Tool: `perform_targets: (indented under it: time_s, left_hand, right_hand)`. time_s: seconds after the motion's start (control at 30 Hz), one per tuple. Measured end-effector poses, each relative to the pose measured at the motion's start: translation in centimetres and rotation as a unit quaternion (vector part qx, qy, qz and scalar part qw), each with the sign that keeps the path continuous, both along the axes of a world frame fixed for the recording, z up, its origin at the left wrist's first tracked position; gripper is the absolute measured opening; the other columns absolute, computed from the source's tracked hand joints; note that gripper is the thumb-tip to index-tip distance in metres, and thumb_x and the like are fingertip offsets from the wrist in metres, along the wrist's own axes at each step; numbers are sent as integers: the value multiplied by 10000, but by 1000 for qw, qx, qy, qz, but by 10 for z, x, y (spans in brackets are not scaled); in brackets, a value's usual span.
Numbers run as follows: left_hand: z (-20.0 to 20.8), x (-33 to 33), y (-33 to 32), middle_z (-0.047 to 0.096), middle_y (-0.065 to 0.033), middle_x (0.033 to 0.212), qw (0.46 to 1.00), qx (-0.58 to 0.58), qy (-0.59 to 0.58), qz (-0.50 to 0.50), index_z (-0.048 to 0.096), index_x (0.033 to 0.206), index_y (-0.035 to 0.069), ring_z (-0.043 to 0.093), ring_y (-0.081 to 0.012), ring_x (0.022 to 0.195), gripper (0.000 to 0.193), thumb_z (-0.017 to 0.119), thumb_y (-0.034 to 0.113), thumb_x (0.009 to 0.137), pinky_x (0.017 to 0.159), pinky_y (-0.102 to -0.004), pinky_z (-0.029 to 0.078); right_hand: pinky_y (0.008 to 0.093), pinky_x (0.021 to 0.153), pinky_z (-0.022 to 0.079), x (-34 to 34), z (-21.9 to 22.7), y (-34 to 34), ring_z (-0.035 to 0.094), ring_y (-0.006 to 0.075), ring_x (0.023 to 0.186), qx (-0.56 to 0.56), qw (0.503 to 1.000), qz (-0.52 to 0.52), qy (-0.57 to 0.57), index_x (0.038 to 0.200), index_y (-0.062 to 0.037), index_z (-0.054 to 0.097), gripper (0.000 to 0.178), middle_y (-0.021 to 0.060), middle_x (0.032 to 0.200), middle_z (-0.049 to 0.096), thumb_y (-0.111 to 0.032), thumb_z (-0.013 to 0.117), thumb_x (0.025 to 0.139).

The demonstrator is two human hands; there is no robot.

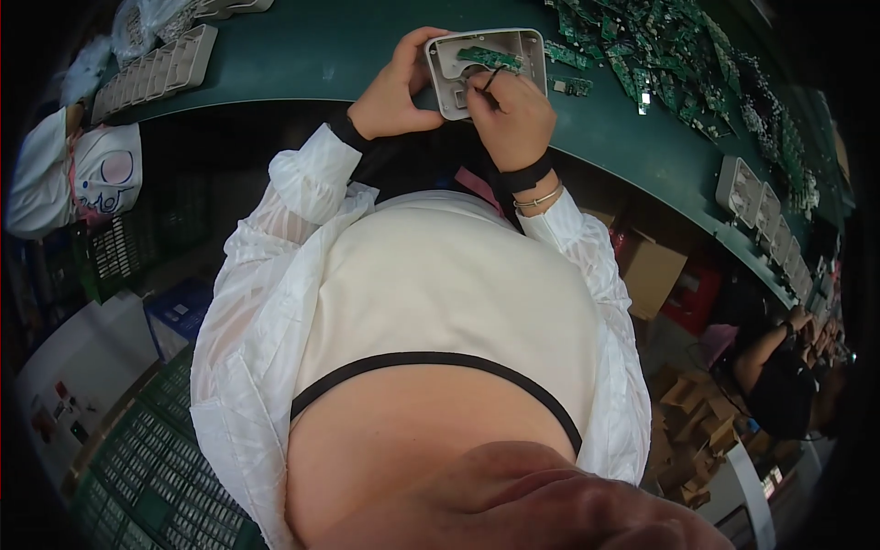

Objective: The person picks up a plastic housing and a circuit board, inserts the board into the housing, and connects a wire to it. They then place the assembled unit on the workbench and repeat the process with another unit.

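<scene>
At the edge of the bench I have a shallow white plastic housing [441,57] with rounded corners, its inside facing up. My left hand [396,96] grips its left wall, thumb near the lower corner. A green circuit board [486,58] lies in the upper part of the housing. Inside it, my right hand [515,119] is closed, fingers pinched around a thin black piece [493,78], wire-like, just below the board. The fingers hide its lower end. Right beside the housing, more small green boards [572,86] rest on the bench.
A large heap of green circuit boards [632,55] covers the bench at the far right. White housings stand in a row [151,78] at far left and another [765,215] at right. Below are a cardboard box [653,275] and green crates [156,477]. Another person [779,376] works at right.
</scene>
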State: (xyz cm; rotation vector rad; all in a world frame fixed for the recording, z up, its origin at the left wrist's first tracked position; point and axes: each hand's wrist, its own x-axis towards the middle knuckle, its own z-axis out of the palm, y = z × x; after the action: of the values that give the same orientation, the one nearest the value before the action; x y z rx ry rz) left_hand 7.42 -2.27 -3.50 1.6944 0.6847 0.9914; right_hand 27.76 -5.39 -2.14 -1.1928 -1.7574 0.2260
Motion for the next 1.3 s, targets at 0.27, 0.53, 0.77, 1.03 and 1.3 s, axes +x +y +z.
perform_targets:
  time_s: [0.27, 0.53, 0.77, 1.03, 1.3]
  left_hand:
    - [1, 6, 1, 378, -111, 1484, 995, -76, -59, -28, 210, 1544, 128, 447, -256, 1397, 1041, 750, -112, 687, 1168, -424, 414]
    - [-3, 4, 3, 395, -135, 1454, 996, -67, -39, -47, 201, 1527, 133, 477, -266, 1358, 1042, 782, -72, 686, 1148, -419, 434]
    - [1, 7, 0, 444, -143, 1415, 998, 20, 48, -23, 217, 1523, 121, 538, -276, 1302, 1029, 811, -30, 696, 1123, -430, 465]
    - [10, 4, -3, 493, -161, 1372, 999, -42, 10, -26, 242, 1528, 110, 653, -266, 1159, 1012, 823, -9, 709, 1021, -400, 546]
    - [15, -3, -4, 560, -172, 1299, 997, -17, 79, -19, 262, 1541, 119, 722, -259, 973, 1021, 846, 11, 710, 885, -368, 596]
  right_hand:
    - [369, 658, 542, -2, 0, 0, 681, 263, 740, -11, 1000, -18, 17, 856, -111, 762, 81, 47, 790, 721, -84, 774, 780]
    - [365, 686, 534, 3, 8, -9, 678, 286, 771, -25, 999, 1, 32, 914, -107, 779, 113, 62, 849, 731, -84, 777, 803]
    - [407, 717, 489, 4, 22, -24, 648, 288, 827, -16, 993, -53, -104, 945, -91, 769, 119, 56, 883, 702, -91, 762, 826]
    - [418, 733, 491, 20, 34, -21, 634, 295, 883, -40, 994, -2, -104, 972, -76, 750, 145, 69, 915, 682, -50, 735, 830]
    - [376, 846, 549, 46, 30, -7, 672, 312, 987, 46, 992, -60, -97, 1007, -35, 721, 201, 106, 1038, 704, 49, 716, 825]
